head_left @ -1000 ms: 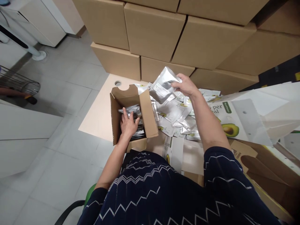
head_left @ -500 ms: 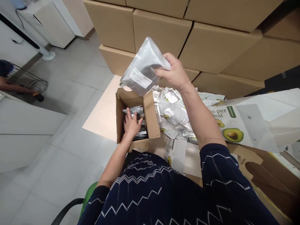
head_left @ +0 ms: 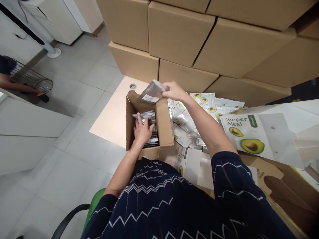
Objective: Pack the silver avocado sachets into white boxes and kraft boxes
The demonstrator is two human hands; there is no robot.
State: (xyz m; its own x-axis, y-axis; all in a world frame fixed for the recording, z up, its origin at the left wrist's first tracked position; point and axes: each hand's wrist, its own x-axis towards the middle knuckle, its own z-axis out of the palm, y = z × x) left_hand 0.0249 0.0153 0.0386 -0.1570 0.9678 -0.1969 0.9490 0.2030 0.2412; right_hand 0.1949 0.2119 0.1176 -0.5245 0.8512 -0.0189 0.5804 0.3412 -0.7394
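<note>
My right hand (head_left: 175,91) pinches the right end of a silver foil pouch (head_left: 155,89) with a white label. The pouch is tilted over the far end of an open cardboard box (head_left: 166,124). Inside that box my left hand (head_left: 143,131) rests with fingers spread on a row of packed pouches (head_left: 152,141). The box holds several of these on edge, partly hidden by the hand. To the right of the box lies a heap of white and silver avocado-printed sachets (head_left: 183,118), partly behind my right forearm.
Large cardboard cartons (head_left: 179,33) are stacked along the far side. White printed cartons reading "Su-per Meal" (head_left: 249,136) lie at the right, above an open brown box (head_left: 286,186). At the far left a person's arm (head_left: 20,87) is beside a wire basket (head_left: 32,78).
My right hand has lowered the pouch from above the box toward its far end. My left hand stays in the box. The view has shifted slightly.
</note>
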